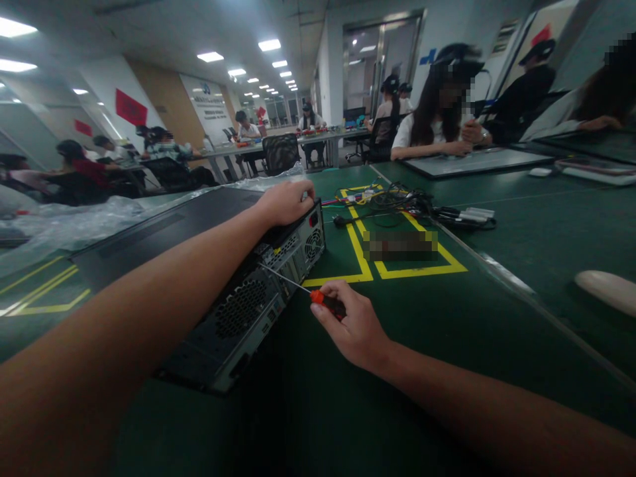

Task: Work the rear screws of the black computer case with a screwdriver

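A black computer case [189, 215] lies on its side on the green table, its rear panel turned toward me. My left hand [288, 201] rests at its upper rear corner with fingers curled at the edge. In my right hand [355, 322] is a screwdriver [318, 296] with an orange and black handle, gripped in closed fingers. Its long thin shaft reaches left to the rear panel, near the slot covers. Whether the tip sits in a screw is too small to tell. My left forearm hides part of the case's side.
Bundled black cables [417, 202] and coloured wires lie behind yellow tape [422, 271] on the green table [497, 344]. Clear plastic wrap [99, 215] is behind the case. A person [437, 112] sits across by a flat grey panel [477, 161]. A pale rounded object [609, 289] lies at right.
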A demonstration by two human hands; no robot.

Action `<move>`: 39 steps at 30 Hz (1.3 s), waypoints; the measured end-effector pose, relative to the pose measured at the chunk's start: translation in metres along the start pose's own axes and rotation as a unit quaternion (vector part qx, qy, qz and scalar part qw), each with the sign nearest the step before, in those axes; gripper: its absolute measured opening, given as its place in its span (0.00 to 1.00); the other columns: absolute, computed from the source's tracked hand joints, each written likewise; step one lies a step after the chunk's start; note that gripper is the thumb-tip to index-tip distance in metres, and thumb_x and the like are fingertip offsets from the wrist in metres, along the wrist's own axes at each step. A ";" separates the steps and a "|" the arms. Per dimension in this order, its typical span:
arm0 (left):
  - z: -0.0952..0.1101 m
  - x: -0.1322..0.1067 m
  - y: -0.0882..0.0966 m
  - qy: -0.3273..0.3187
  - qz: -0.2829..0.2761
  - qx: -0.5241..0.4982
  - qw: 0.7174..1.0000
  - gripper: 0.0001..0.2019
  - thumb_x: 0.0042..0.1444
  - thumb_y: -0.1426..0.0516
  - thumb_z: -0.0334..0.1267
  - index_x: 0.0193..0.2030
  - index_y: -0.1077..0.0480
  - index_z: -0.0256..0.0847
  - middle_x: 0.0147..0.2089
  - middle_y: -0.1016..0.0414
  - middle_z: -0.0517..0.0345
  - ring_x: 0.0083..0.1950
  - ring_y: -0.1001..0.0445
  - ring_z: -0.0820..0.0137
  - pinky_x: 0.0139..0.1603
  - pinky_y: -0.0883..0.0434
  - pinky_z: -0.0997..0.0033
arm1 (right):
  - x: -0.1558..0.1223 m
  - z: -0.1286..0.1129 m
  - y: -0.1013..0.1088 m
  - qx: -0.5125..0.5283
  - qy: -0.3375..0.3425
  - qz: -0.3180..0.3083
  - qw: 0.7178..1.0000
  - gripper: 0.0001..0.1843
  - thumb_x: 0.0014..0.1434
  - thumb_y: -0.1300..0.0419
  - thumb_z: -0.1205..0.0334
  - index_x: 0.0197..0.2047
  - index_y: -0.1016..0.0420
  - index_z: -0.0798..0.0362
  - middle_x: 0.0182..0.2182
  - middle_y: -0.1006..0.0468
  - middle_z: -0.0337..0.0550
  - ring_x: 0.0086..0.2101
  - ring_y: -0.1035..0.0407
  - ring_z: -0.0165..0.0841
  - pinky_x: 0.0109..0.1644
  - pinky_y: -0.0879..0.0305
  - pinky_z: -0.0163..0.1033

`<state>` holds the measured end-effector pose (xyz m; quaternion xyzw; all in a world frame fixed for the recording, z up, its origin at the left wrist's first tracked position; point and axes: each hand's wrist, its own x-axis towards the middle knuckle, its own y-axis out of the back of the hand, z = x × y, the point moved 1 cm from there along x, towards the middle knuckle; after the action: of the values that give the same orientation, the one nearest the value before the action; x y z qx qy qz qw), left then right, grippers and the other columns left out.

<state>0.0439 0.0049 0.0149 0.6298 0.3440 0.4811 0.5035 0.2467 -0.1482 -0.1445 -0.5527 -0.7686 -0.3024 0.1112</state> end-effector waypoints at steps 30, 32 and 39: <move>-0.007 -0.007 0.011 -0.065 -0.088 0.035 0.993 0.30 0.78 0.55 0.41 0.79 0.28 0.39 0.72 0.18 0.39 0.72 0.20 0.52 0.75 0.28 0.53 | 0.002 0.002 -0.002 -0.003 0.037 0.006 0.999 0.06 0.74 0.35 0.60 0.52 0.25 0.47 0.44 0.13 0.45 0.41 0.17 0.40 0.48 0.21 0.45; -0.005 -0.013 0.009 -0.044 -0.059 0.032 0.997 0.29 0.77 0.54 0.41 0.77 0.25 0.39 0.67 0.15 0.39 0.68 0.18 0.49 0.71 0.26 0.50 | 0.002 0.002 -0.002 -0.001 0.036 0.008 0.999 0.05 0.75 0.35 0.59 0.52 0.25 0.46 0.44 0.13 0.45 0.42 0.16 0.40 0.49 0.21 0.45; 0.003 -0.020 0.011 -0.017 -0.035 0.027 0.999 0.28 0.76 0.51 0.40 0.74 0.20 0.40 0.55 0.13 0.41 0.59 0.16 0.50 0.64 0.24 0.51 | 0.001 0.002 -0.004 0.008 0.031 0.015 0.999 0.05 0.74 0.35 0.58 0.52 0.24 0.46 0.44 0.12 0.45 0.42 0.17 0.40 0.49 0.21 0.46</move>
<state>0.0397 -0.0172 0.0199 0.6389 0.3702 0.4431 0.5083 0.2432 -0.1465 -0.1467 -0.5536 -0.7588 -0.3116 0.1435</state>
